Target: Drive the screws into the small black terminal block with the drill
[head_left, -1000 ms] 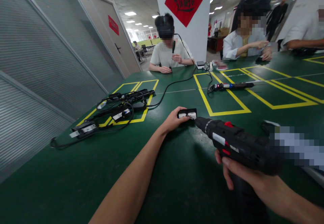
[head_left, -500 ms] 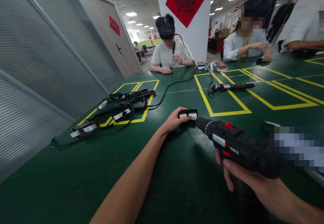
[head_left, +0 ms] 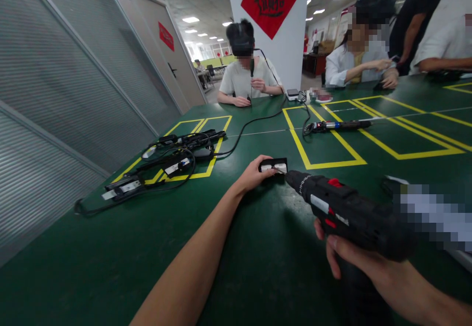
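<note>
My left hand (head_left: 256, 172) grips a small black box-shaped part (head_left: 282, 163) with white labels on the side facing me. The part is on or just above the green table (head_left: 254, 247); I cannot tell which. My right hand (head_left: 354, 257) is wrapped round the handle of a black cordless drill (head_left: 342, 208) with red buttons. The drill's chuck points forward and left, and its thin bit reaches the labelled side of the part, close to my left fingertips. Whether the bit sits in a screw is too small to see.
Black adapters with tangled cables (head_left: 177, 156) lie at the left. A cable runs across the table to a small device (head_left: 293, 94). A pen-like tool (head_left: 339, 126) lies ahead on the right. Opposite, a person (head_left: 250, 75) holds a screwdriver; others are at the right.
My hands, the drill and the black part stay almost where they were. In the background at the right, a person in dark clothes now stands closer behind the seated people.
</note>
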A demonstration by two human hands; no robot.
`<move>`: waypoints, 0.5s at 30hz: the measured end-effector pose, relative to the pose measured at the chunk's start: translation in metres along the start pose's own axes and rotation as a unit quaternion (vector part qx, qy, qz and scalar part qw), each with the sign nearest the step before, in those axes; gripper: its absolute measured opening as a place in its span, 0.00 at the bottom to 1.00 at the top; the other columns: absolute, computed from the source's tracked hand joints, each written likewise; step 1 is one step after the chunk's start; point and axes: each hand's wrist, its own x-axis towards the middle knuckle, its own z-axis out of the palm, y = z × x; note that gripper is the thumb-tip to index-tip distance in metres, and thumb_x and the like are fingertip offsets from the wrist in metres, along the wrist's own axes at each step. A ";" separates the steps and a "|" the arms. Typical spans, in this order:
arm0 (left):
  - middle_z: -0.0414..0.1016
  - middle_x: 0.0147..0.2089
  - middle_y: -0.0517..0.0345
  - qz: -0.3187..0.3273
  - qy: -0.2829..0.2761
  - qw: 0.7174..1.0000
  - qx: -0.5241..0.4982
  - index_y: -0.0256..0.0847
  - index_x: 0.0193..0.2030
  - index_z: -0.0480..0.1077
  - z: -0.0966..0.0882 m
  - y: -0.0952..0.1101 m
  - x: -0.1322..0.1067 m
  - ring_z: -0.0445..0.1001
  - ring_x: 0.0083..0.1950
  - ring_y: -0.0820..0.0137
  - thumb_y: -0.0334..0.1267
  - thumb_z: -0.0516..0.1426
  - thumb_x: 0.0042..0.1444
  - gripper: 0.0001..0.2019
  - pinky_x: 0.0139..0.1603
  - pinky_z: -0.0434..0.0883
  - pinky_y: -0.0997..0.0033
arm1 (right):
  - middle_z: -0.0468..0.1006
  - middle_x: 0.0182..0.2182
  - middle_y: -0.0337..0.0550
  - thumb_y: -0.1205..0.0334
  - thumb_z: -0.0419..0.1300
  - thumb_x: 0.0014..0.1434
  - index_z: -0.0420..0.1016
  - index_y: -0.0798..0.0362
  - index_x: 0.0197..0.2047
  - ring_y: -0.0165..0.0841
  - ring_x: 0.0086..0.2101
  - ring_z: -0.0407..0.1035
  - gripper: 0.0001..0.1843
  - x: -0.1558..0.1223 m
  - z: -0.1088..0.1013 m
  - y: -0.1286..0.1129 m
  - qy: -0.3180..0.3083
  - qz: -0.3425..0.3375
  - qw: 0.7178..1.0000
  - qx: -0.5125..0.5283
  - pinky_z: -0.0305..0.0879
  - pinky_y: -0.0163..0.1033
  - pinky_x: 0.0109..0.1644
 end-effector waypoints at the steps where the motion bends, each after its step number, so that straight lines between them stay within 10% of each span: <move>1: 0.71 0.45 0.54 0.003 0.000 1.000 -0.001 0.38 0.51 0.62 0.000 0.000 0.000 0.70 0.41 0.67 0.45 0.58 0.48 0.24 0.41 0.67 0.70 | 0.70 0.25 0.38 0.48 0.47 0.61 0.67 0.49 0.30 0.35 0.31 0.66 0.17 0.000 0.000 0.000 -0.001 0.001 1.000 0.000 0.60 0.43 0.40; 15: 0.71 0.46 0.53 0.005 -0.001 1.000 0.008 0.38 0.51 0.62 -0.002 0.001 0.000 0.71 0.43 0.66 0.43 0.58 0.48 0.23 0.42 0.67 0.68 | 0.69 0.24 0.37 0.48 0.48 0.60 0.66 0.49 0.33 0.33 0.28 0.65 0.15 -0.002 0.003 0.001 0.001 -0.003 1.000 0.002 0.62 0.42 0.38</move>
